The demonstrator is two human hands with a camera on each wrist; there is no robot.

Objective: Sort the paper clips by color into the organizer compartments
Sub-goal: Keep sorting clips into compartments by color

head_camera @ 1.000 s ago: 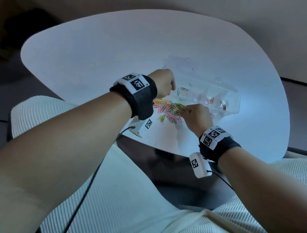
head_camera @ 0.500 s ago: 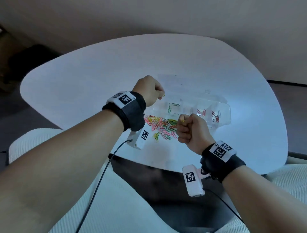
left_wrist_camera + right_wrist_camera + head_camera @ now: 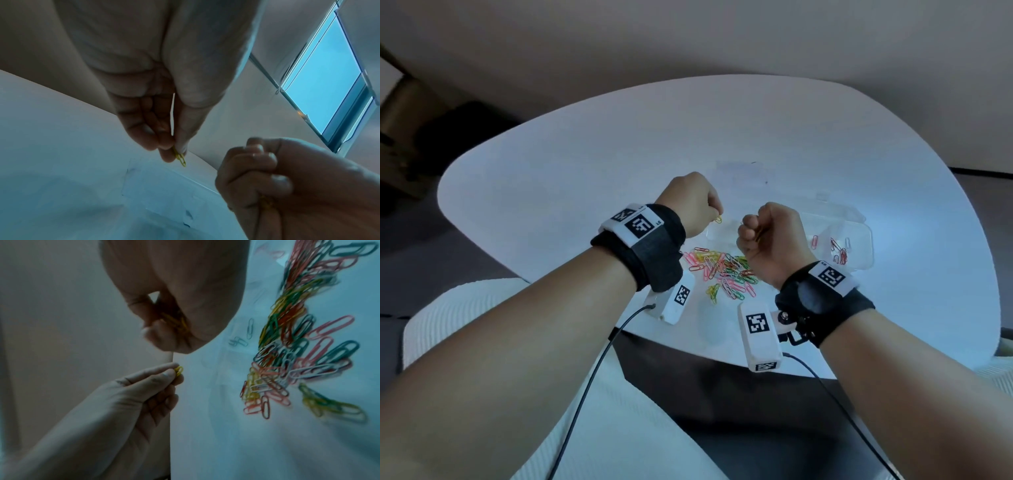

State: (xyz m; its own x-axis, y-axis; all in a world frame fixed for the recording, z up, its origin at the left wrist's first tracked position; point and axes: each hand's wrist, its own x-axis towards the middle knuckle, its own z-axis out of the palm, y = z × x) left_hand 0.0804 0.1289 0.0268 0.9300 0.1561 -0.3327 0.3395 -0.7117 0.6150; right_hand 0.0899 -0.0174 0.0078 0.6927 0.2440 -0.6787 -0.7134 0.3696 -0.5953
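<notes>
My left hand [image 3: 714, 214] pinches a yellow paper clip [image 3: 718, 219] between thumb and fingertips, raised above the left end of the clear organizer [image 3: 859, 236]. The same yellow clip [image 3: 180, 158] hangs from the fingertips in the left wrist view and shows as the yellow clip [image 3: 178, 370] in the right wrist view. My right hand [image 3: 751, 236] is a closed fist beside it, gripping a bunch of yellow clips [image 3: 174, 321]. A mixed pile of paper clips [image 3: 726, 270] lies on the white table [image 3: 585, 192] below both hands. Red clips [image 3: 839, 251] lie in the organizer's right compartments.
The table's near edge [image 3: 705, 353] runs just below the wrists, with my lap in pale ribbed fabric [image 3: 619, 428] under it. A flat clear lid [image 3: 743, 171] lies beyond the organizer. A window [image 3: 329, 81] shows in the left wrist view.
Both hands have lifted off the pile and organizer. The right hand closed into a fist on yellow clips; the left now holds one yellow clip up near it. The head view tilted upward.
</notes>
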